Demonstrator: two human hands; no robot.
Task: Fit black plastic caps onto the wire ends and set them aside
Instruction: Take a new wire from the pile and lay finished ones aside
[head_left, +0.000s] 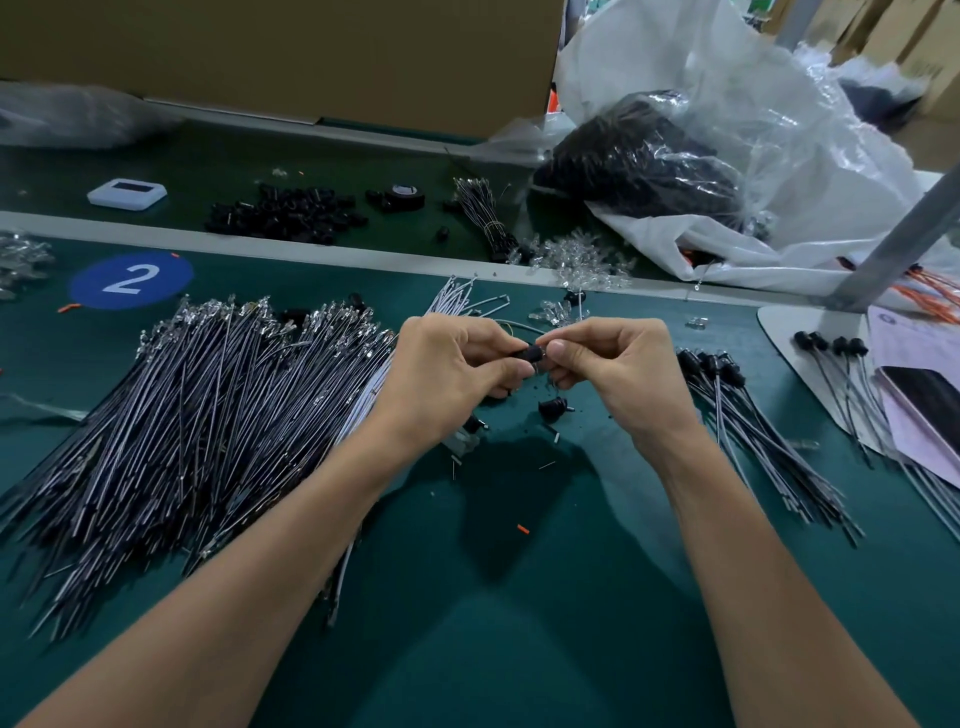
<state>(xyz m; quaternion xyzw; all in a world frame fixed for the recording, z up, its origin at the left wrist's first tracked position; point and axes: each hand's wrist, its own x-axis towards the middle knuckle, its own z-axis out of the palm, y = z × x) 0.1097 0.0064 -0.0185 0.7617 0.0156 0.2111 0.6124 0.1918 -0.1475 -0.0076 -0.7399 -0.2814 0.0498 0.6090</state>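
Above the green mat, my left hand (457, 371) and my right hand (605, 364) meet fingertip to fingertip, both pinching one small black cap (531, 354). The wire that goes with it is mostly hidden by my fingers. A big pile of uncapped grey wires (208, 415) lies to the left of my left hand. To the right of my right hand lies a smaller fan of capped wires (753, 415). One loose black cap (553, 407) sits on the mat just below my hands.
A heap of black caps (288, 213) and a tape roll (405, 196) lie on the far belt. A clear bag of black parts (639, 161) sits back right, clear LEDs (582, 260) beside it. A metal stand post (893, 244) and papers (914, 395) occupy the right edge.
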